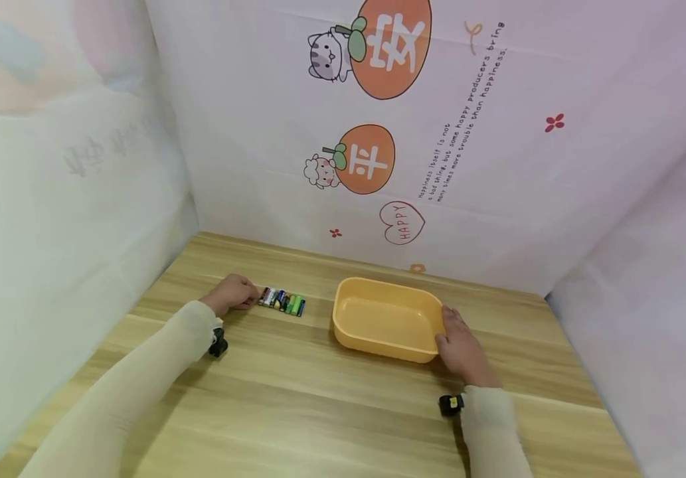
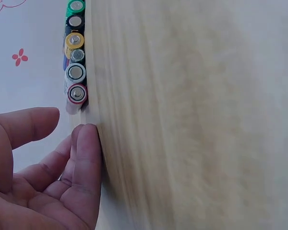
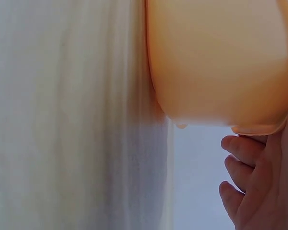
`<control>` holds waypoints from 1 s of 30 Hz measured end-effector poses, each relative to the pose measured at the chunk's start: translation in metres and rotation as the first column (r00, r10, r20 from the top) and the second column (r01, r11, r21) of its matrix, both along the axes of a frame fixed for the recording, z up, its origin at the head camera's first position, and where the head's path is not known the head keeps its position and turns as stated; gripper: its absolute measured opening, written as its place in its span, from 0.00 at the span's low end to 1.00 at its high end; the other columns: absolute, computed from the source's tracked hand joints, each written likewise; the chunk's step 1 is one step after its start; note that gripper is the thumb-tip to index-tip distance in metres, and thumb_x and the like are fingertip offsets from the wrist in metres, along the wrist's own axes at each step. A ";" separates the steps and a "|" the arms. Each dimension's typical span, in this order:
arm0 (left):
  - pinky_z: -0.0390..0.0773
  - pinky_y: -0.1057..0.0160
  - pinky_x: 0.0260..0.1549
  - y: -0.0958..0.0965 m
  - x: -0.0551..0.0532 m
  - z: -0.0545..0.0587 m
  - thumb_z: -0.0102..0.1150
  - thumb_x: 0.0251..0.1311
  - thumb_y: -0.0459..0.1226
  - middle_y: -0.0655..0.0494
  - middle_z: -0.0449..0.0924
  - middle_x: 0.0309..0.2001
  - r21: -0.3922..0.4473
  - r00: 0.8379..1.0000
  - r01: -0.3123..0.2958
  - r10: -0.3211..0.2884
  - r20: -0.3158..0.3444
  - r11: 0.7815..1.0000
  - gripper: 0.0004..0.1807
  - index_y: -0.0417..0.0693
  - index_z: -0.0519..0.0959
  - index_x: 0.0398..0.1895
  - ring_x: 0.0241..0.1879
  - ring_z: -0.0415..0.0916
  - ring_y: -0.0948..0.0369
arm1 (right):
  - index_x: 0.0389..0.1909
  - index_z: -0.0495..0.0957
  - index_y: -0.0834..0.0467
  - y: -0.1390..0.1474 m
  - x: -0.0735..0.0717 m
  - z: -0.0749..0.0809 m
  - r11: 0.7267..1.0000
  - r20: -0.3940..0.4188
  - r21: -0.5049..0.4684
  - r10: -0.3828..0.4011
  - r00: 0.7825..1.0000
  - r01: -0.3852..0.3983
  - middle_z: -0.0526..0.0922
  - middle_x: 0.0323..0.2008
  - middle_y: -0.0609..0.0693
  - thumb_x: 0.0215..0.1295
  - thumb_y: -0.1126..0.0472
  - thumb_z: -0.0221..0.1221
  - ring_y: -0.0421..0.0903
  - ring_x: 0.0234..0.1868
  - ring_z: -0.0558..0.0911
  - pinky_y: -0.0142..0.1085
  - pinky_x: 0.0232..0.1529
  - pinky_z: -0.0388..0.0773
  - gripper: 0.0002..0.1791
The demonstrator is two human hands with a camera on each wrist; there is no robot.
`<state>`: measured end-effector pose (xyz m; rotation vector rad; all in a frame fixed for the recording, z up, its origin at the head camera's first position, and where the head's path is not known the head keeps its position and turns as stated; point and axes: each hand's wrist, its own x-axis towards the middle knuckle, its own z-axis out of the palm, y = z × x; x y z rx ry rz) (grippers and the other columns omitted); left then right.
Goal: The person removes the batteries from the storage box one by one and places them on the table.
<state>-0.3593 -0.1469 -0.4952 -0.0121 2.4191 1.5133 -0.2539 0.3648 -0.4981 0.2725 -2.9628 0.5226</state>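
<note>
Side by side on the table lies a row of several small cylindrical batteries [image 1: 281, 301] in mixed colours. In the left wrist view, the nearest battery [image 2: 77, 94] shows a red-ringed end. My left hand [image 1: 233, 293] is right at the left end of this row, its thumb apart from the bent fingers [image 2: 88, 158] and nothing between them. A shallow yellow plastic basin [image 1: 387, 348] stands to the right of the batteries. At its right end my right hand [image 1: 463, 348] grips the rim, thumb at the edge and fingers [image 3: 242, 148] along the outside.
The wood-grain table [image 1: 319, 411] is bounded by a printed white cloth [image 1: 271, 133] at the back and plain cloth sides. Both wrists carry a small black camera, the left camera [image 1: 218, 343] and the right camera [image 1: 451, 405].
</note>
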 end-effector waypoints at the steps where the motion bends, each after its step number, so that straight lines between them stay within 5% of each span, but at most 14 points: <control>1: 0.71 0.67 0.18 0.002 0.000 -0.002 0.55 0.63 0.31 0.56 0.68 0.18 0.021 1.000 0.005 -0.005 0.006 1.000 0.12 0.40 0.73 0.21 0.16 0.64 0.63 | 0.72 0.47 0.74 0.004 0.001 0.002 1.000 -0.004 0.009 0.001 1.000 -0.001 0.52 0.72 0.68 0.71 0.63 0.41 0.64 0.73 0.47 0.55 0.71 0.46 0.33; 5: 0.79 0.66 0.24 0.000 0.005 -0.010 0.55 0.64 0.33 0.53 0.74 0.25 0.059 0.999 -0.010 0.008 0.033 0.998 0.09 0.38 0.76 0.27 0.22 0.71 0.62 | 0.72 0.45 0.74 0.012 0.003 0.007 1.000 0.027 0.025 0.019 0.999 -0.020 0.50 0.72 0.68 0.73 0.61 0.41 0.65 0.73 0.47 0.56 0.71 0.46 0.33; 9: 0.83 0.60 0.39 -0.011 0.012 -0.007 0.53 0.68 0.35 0.43 0.78 0.44 0.086 0.999 0.007 -0.011 0.044 0.996 0.16 0.30 0.75 0.52 0.40 0.77 0.55 | 0.74 0.39 0.69 0.014 0.006 0.008 0.999 0.057 -0.047 0.022 0.998 -0.020 0.43 0.75 0.65 0.78 0.52 0.39 0.62 0.74 0.45 0.57 0.71 0.45 0.36; 16: 0.81 0.56 0.46 -0.036 0.023 0.011 0.50 0.72 0.37 0.37 0.74 0.51 0.128 0.997 0.072 -0.073 0.002 0.989 0.22 0.26 0.68 0.59 0.47 0.76 0.52 | 0.75 0.41 0.68 0.013 0.008 0.016 0.989 0.016 -0.148 0.021 1.000 -0.018 0.44 0.75 0.63 0.79 0.46 0.37 0.61 0.74 0.45 0.59 0.70 0.46 0.37; 24: 0.81 0.55 0.48 -0.067 0.033 0.034 0.48 0.74 0.40 0.29 0.68 0.57 0.101 0.988 0.147 -0.140 -0.071 0.984 0.27 0.24 0.62 0.63 0.52 0.74 0.44 | 0.76 0.40 0.65 0.022 0.016 0.023 0.990 0.014 -0.133 -0.042 0.999 0.044 0.41 0.75 0.62 0.78 0.40 0.33 0.61 0.74 0.37 0.63 0.69 0.41 0.40; 30: 0.79 0.53 0.50 -0.085 0.042 0.059 0.47 0.74 0.44 0.27 0.66 0.60 -0.018 0.981 0.101 -0.103 -0.161 0.995 0.32 0.25 0.60 0.66 0.57 0.69 0.36 | 0.75 0.39 0.68 0.036 0.017 0.042 0.995 -0.056 -0.094 -0.046 0.997 0.041 0.40 0.75 0.65 0.79 0.43 0.32 0.63 0.74 0.35 0.61 0.70 0.38 0.38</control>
